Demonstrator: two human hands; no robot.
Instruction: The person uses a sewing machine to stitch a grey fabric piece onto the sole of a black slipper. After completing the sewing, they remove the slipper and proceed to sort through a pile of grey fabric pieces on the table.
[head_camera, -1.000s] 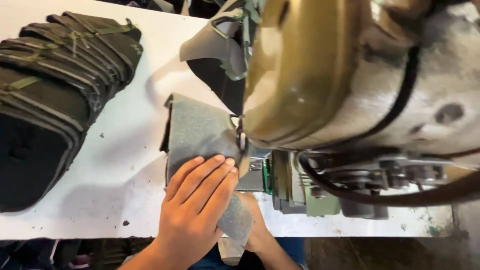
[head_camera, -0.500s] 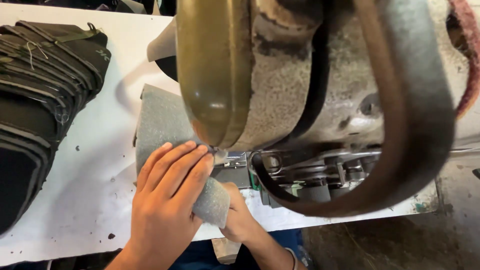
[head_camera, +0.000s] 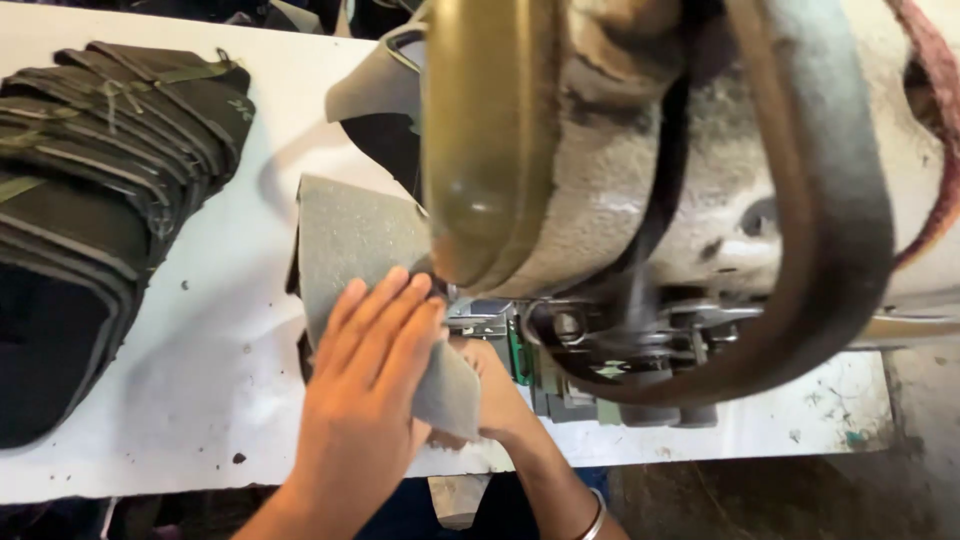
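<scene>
A grey fabric piece (head_camera: 350, 235) lies on the white table under the head of a sewing machine (head_camera: 620, 150). My left hand (head_camera: 365, 375) lies flat on the near part of the fabric, fingers together and pointing at the needle area. My right hand (head_camera: 490, 395) is mostly hidden under the fabric's near edge and grips it from below, beside the machine's metal foot parts (head_camera: 560, 330). A metal bangle (head_camera: 590, 520) sits on my right wrist.
A stack of dark olive and black shoe upper pieces (head_camera: 90, 200) fills the left of the table (head_camera: 220, 400). More grey and black pieces (head_camera: 375, 100) lie behind the machine head. A wide belt (head_camera: 830, 220) loops around the machine at right.
The view has shifted, so the machine fills more of the frame. My left hand stays flat on the fabric near the needle; the right hand stays under its edge.
</scene>
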